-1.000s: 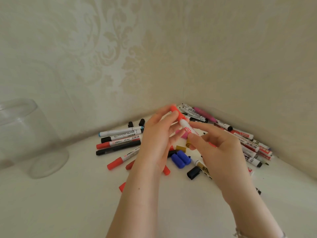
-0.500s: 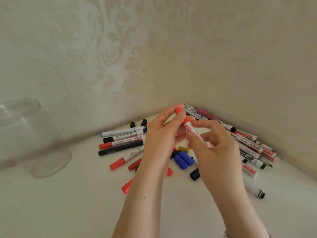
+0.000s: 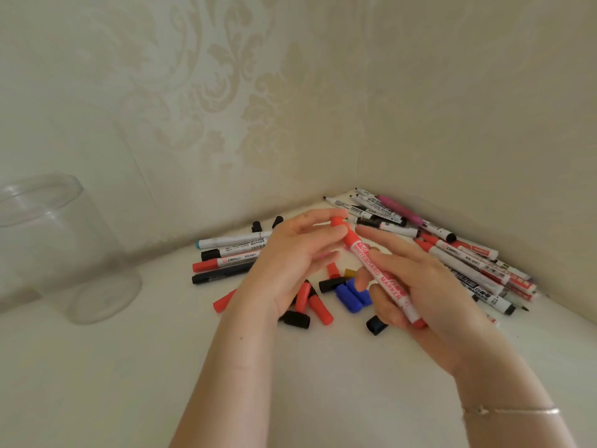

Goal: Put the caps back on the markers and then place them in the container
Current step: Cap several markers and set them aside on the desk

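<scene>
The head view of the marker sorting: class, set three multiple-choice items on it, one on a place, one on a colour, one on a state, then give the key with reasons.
1. Where does the clear container stand?
A. Far left of the table
B. Among the markers in the corner
C. Under the right hand

2. What colour is the cap of the held marker?
A. Blue
B. Red
C. Black

3. What state is the held marker in?
A. Lying loose on the table
B. Inside the container
C. Capped, held in both hands

Key: 1 A, the container stands alone, left of the pile. 2 B, the cap is red. 3 C, the left hand pinches the seated cap and the right hand holds the barrel.
</scene>
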### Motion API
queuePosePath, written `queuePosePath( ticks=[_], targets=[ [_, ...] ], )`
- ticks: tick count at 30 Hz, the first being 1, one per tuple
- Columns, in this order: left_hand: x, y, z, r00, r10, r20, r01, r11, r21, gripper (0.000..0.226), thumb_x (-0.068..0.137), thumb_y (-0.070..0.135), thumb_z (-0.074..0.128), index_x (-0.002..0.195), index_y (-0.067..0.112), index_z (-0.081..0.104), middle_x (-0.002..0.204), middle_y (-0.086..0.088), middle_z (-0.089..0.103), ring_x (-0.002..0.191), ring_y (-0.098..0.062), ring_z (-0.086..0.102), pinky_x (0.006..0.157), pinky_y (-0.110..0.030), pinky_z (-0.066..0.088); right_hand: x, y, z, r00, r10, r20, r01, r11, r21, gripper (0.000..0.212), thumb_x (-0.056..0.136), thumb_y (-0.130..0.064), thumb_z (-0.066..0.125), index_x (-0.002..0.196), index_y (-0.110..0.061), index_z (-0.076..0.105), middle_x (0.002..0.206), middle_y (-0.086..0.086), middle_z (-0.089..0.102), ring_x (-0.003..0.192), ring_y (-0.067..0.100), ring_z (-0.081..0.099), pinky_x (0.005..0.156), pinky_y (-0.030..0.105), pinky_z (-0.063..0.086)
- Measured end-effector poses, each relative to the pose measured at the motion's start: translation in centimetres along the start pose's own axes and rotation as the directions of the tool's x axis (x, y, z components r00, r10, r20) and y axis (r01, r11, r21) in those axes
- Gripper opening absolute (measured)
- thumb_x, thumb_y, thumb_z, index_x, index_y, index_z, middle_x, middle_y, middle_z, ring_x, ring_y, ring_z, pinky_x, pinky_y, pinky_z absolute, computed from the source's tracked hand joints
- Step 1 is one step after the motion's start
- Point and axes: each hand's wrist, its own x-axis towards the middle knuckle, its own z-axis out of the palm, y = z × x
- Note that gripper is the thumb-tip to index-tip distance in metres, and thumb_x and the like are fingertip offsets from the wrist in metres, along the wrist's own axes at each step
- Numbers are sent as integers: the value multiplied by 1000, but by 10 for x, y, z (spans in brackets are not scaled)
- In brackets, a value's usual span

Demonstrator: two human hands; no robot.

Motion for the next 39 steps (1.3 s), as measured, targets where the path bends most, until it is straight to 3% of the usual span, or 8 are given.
queuePosePath(
  ticks=[3,6,13,15,22,28,32,39],
  targets=[
    [2,-3,-15,982,-26,-186,26,1000,-5,23,88,13,66,111,18,68,99,-5,75,96,-15,70,85,-29,54,3,3,-8,998,57,19,-55,991,-118,31,95,-10,47,120,-21,62,66,16,58,32,12,26,36,18,20],
    [4,-11,-33,909,53,-413,62,964,260,23,83,24,71,105,29,67,99,1,73,97,-11,67,83,-25,52,6,5,-18,992,107,-62,-117,979,-170,23,95,-12,49,112,-18,64,65,15,60,30,12,25,34,17,19],
    [6,-33,-14,959,3,-283,195,717,670,15,82,27,73,97,25,70,91,13,68,83,-4,63,67,-17,50,22,5,-16,971,67,-231,-119,969,-217,16,93,-7,47,104,-10,59,70,13,64,34,14,28,40,22,21],
    [10,-39,-9,963,-11,-269,212,647,733,18,83,31,72,100,26,69,100,12,65,89,-4,60,79,-25,53,24,5,-15,970,51,-236,-102,972,-209,17,92,-5,47,103,-10,59,70,12,64,34,14,28,41,23,22],
    [28,-36,-1,957,33,-288,232,510,828,20,94,30,53,107,23,66,110,2,66,106,-16,58,101,-42,42,26,4,-20,972,30,-233,-67,986,-154,18,93,-6,46,103,-12,60,76,12,69,39,16,30,35,24,28],
    [27,-16,-32,941,83,-329,209,624,753,18,93,16,55,97,21,72,100,8,66,89,-8,58,81,-24,42,25,3,-21,972,33,-234,-71,985,-155,18,93,-7,47,104,-13,60,84,16,70,40,15,31,40,25,27],
    [9,-4,-76,907,61,-416,299,604,739,20,90,12,59,82,28,69,95,7,62,80,-8,55,69,-21,39,27,6,-9,974,50,-219,-86,983,-160,17,93,-8,49,105,-12,60,83,17,70,37,14,33,36,23,28],
    [-18,-4,-108,903,-52,-427,385,541,748,25,82,10,67,70,32,66,93,5,68,94,-15,61,76,-22,39,34,9,30,992,52,-116,-79,966,-244,19,90,-6,53,103,-18,59,77,10,72,39,15,35,41,26,31]
  ],
)
